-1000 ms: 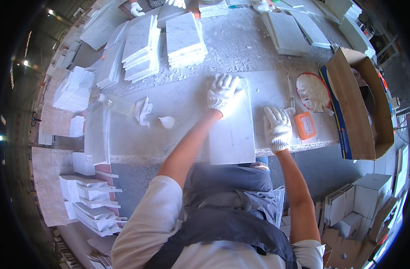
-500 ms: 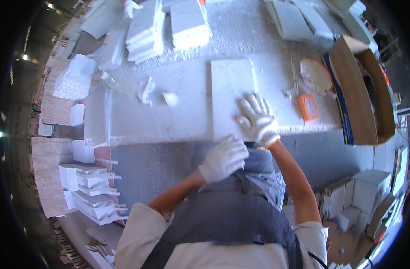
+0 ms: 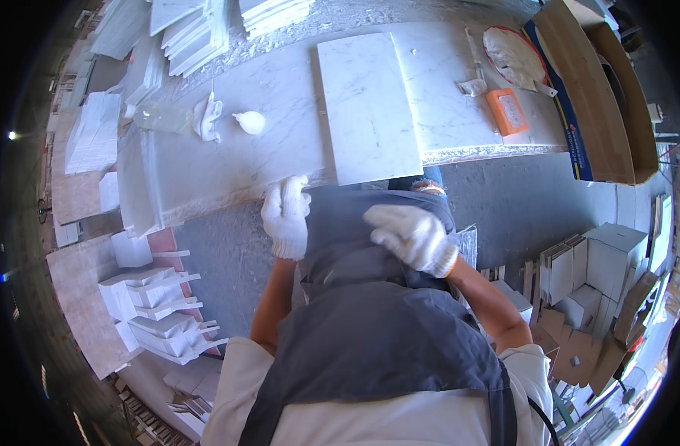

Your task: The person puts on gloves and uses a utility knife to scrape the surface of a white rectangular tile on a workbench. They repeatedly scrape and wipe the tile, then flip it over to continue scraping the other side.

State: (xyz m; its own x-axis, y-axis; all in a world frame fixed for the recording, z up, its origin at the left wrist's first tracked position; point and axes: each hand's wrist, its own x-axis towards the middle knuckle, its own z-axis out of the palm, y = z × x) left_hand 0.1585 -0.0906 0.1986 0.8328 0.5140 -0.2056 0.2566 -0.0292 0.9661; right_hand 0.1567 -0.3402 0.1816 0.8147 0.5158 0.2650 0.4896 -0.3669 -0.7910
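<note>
Marble tile (image 3: 368,108) overhangs the workbench (image 3: 228,160) edge, unheld.
Left hand (image 3: 286,215) curls at the edge, right hand (image 3: 412,236) open and empty; a bump could tip it.

Gloved left hand (image 3: 286,215) gripping the near edge of the marble surface (image 3: 228,160), gloved right hand (image 3: 412,236) against the grey apron (image 3: 370,327), white marble tile (image 3: 366,108) overhanging the edge, orange sanding block (image 3: 508,111) nearby.

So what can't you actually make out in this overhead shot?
- Head view: left gloved hand curls over the grey marble workbench edge; fingertips hidden.
- Right gloved hand lies against the grey apron; palm hidden.
- White rectangular marble tile: near edge overhangs; underside unseen.
</note>
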